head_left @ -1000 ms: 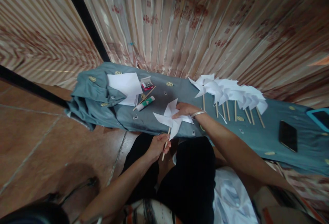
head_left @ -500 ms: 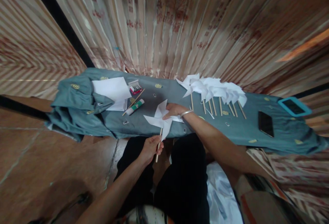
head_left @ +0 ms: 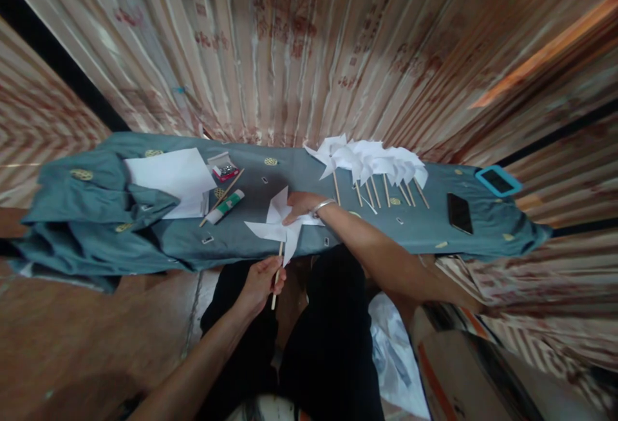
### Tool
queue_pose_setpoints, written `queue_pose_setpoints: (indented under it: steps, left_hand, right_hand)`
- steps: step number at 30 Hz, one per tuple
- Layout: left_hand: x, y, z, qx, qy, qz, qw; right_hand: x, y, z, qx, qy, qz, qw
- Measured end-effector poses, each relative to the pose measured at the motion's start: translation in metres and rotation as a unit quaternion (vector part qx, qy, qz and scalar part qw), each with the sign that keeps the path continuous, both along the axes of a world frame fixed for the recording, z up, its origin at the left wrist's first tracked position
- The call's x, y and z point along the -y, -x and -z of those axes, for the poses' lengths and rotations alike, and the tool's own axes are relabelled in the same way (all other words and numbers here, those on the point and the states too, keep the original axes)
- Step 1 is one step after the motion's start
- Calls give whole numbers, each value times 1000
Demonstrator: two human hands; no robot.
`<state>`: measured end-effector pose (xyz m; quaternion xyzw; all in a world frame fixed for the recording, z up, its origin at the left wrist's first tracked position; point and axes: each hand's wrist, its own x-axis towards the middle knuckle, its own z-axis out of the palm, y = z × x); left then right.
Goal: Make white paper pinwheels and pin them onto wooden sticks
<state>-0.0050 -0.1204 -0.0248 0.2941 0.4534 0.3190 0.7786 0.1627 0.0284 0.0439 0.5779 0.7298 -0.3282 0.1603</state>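
A white paper pinwheel lies at the near edge of the cloth-covered table, its blades spread and its wooden stick pointing back towards my lap. My left hand is closed round that stick just below the blades. At the pinwheel's centre, my right hand grips the paper with the thumb across the middle; its other fingers are partly hidden. Farther right on the table, several finished pinwheels lie overlapped in a row with their sticks towards me.
Left on the grey-green cloth are white paper sheets, a small red-and-white box of metal pins, a loose stick and a green-and-white glue stick. A dark phone and a blue-framed device lie right.
The whole scene has shifted left in view as my head turned right. Both hands keep the same hold on the pinwheel, with little visible movement.
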Motion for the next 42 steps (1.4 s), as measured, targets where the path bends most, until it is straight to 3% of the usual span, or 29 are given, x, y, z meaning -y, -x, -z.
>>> queue_pose_setpoints:
  steps: [13,23,33,42]
  left_hand:
    - [-6,9,0,-25,3,17,1000]
    - [0,1,7,3,24,-9,1000]
    - [2,0,7,8,10,0,1000]
    - [4,-1,12,0,-6,9,1000]
  right_hand:
    - [-2,-3,9,-3,-13,-12,1000]
    - [2,-4,0,-12,15,3,1000]
    - [2,-5,7,-9,8,21,1000]
    - [6,0,-1,5,24,40,999]
